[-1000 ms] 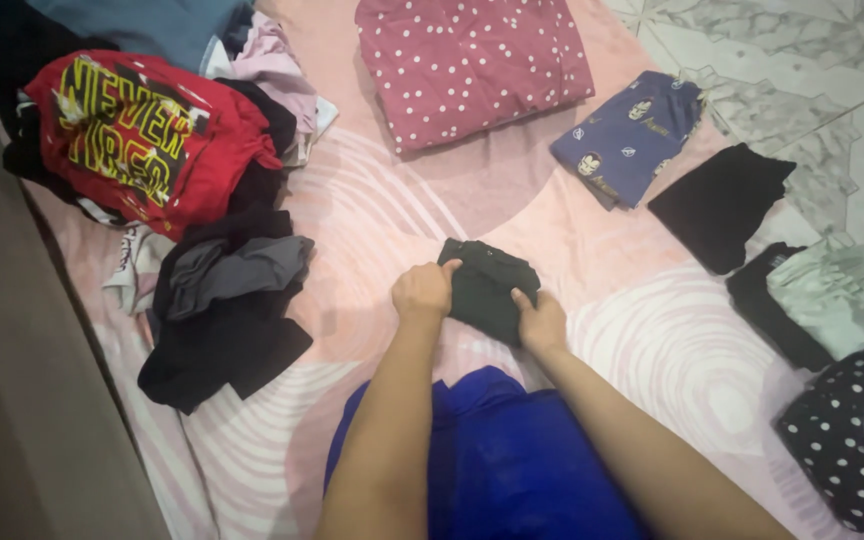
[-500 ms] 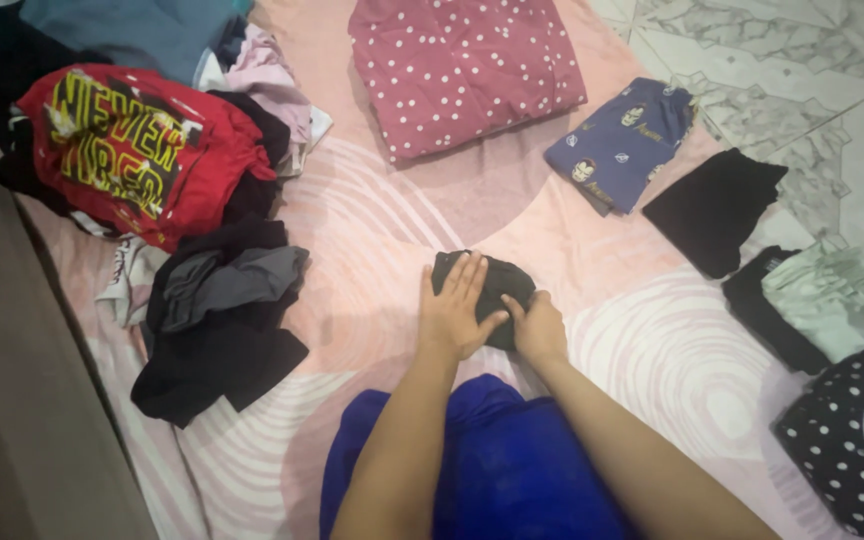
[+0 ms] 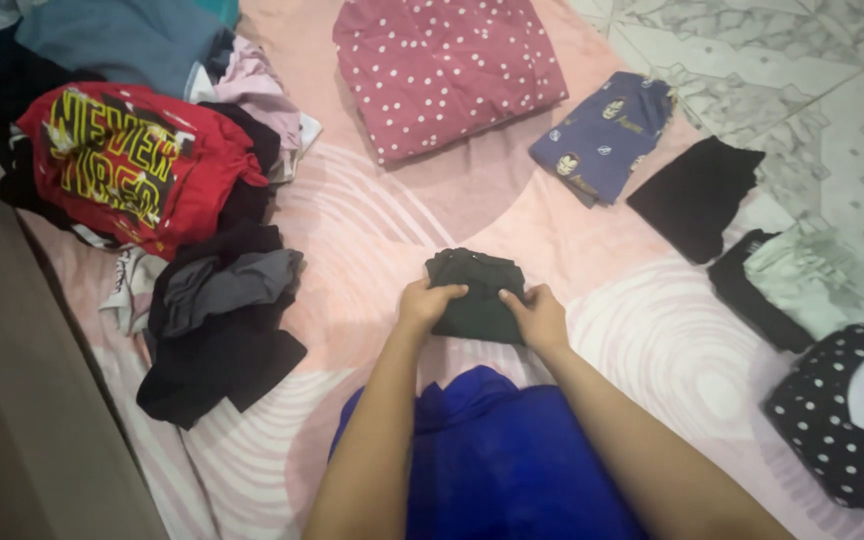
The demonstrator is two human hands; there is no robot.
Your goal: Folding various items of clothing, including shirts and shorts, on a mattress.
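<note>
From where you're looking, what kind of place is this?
Probably a room at home, with laundry being sorted on the floor: a pink swirl-patterned sheet lies over marble-look tiles, with an unsorted clothes heap and folded pieces like the dotted garment.

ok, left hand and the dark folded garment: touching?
Touching. The head view shows the left hand with its fingers lying on the left edge of the dark folded garment, no gap visible.
</note>
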